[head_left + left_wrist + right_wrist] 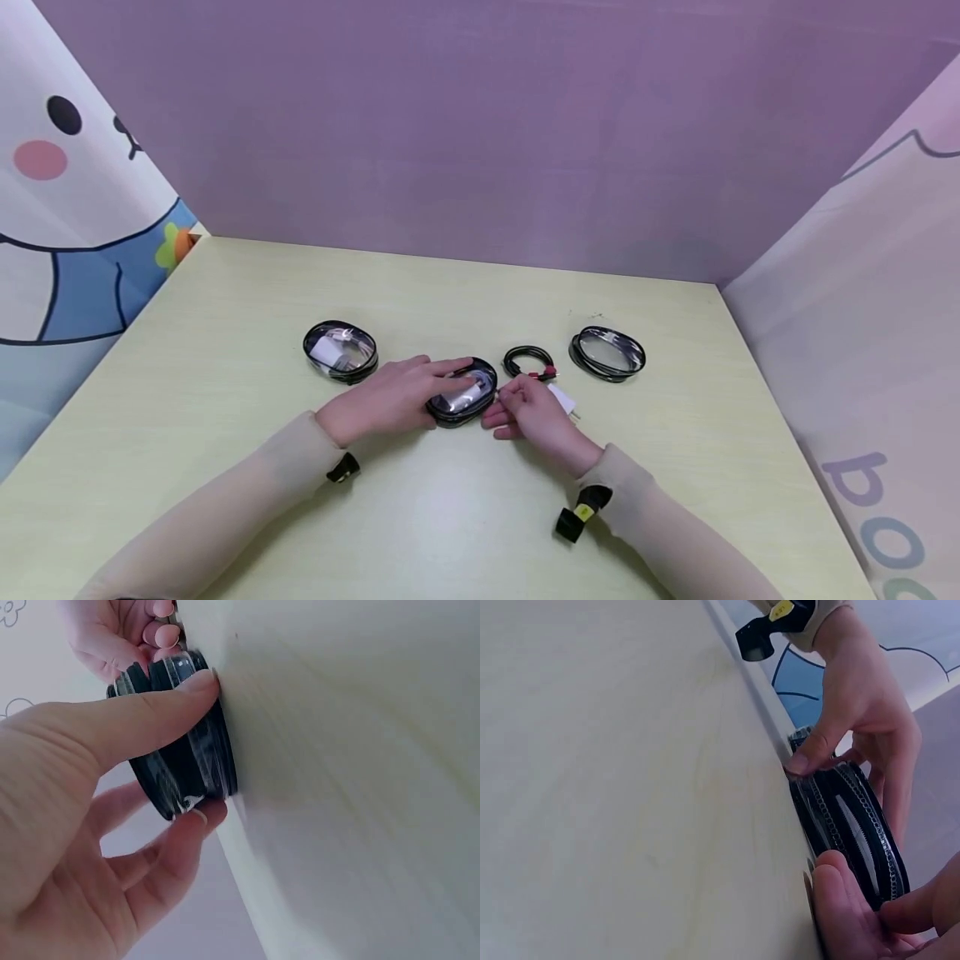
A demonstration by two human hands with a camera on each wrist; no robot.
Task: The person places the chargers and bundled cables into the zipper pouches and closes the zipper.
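Observation:
A small oval zippered pouch point(462, 392) with a clear top and black edge stands between both hands, with a white item inside. My left hand point(397, 396) grips its left side, thumb along the near wall and fingers round the far side, as the left wrist view shows. Fingers of my right hand point(536, 417) are curled at the pouch's right end, where thumb and forefinger pinch; the exact bit between them is hidden. Along the pouch's wall point(851, 825) runs a zipper. Beside the right hand lie a coiled black cable point(528, 362) with red parts and a white charger plug point(562, 398), partly covered.
Another clear-topped pouch point(340, 352) with a white charger inside lies to the left. A similar pouch point(607, 353) lies at the right, its contents not distinguishable. The pale table point(450, 517) meets a purple wall point(465, 142) behind and printed cloths at both sides.

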